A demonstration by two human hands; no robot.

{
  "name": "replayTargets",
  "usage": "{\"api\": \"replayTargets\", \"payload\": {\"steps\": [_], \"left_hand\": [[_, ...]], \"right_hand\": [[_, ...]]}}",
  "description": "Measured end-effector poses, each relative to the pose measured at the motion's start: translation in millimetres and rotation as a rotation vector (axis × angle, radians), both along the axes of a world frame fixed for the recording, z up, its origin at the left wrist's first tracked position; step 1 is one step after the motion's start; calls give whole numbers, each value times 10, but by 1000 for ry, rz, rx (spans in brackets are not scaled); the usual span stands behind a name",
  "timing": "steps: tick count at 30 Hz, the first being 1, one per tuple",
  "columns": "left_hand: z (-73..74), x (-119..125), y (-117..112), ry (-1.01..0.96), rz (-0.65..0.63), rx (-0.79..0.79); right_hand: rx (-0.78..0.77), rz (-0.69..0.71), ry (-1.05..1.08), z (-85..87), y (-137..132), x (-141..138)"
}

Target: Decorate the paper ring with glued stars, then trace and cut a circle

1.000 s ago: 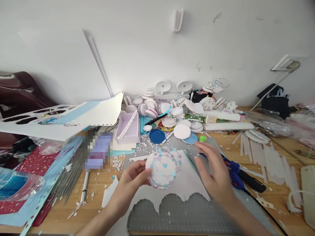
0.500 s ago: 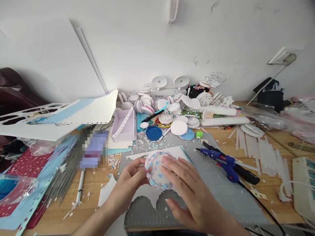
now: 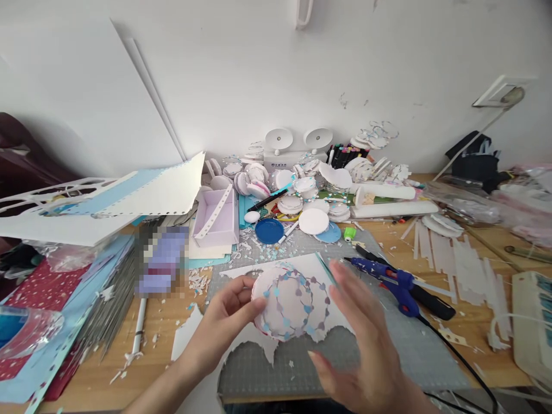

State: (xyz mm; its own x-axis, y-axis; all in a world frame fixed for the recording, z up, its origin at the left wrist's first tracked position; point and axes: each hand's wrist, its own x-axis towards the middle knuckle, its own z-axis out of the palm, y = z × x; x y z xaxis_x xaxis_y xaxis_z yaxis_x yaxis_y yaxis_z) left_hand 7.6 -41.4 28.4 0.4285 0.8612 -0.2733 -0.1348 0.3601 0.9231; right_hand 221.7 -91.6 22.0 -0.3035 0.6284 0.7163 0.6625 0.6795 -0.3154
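The left hand (image 3: 224,316) held the round paper piece (image 3: 287,302) by its left rim, thumb on top and fingers curled under, tilted a little above the white sheet (image 3: 302,265) that lay on the grey cutting mat (image 3: 388,345) at the front of the bench (image 3: 164,345).

Half a second earlier the right hand (image 3: 366,339) had lain flat across the face of the piece. It had since come off to the right and hung just beside the piece without touching it, slightly blurred, fingers spread wide and holding nothing. With the palm gone, the whole face showed: a ring of small blue and purple hearts sat on the white disc, with a second row of hearts around its edge. Judging by that, the pressing-down looked finished for the moment and the ring appeared to stay in place, though its hold could not be told.

The blue glue gun (image 3: 388,282) lay on the mat just beyond the right hand, untouched. Farther back stood 1 blue lid (image 3: 269,230) and a plain white disc (image 3: 313,221).
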Motion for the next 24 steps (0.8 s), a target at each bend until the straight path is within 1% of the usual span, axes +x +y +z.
{"api": "replayTargets", "payload": {"steps": [3, 5, 10, 14, 16, 20, 24], "left_hand": [[29, 18, -6, 22, -23, 44], [43, 29, -19, 44, -36, 75], [77, 54, -72, 102, -61, 161], [135, 61, -96, 74, -88, 108], [164, 60, -103, 72, -84, 93], [204, 62, -118, 99, -80, 145], [201, 54, -132, 96, -111, 171]], "right_hand": [[-18, -55, 88, 20, -43, -19], [-56, -60, 99, 34, -57, -36], [-102, 28, 26, 31, -5, -61], [-107, 111, -42, -2, 23, -65], [-160, 114, -2, -23, 3, -76], [-325, 80, 127, -70, -62, -124], [-461, 97, 286, -84, -86, -205]]}}
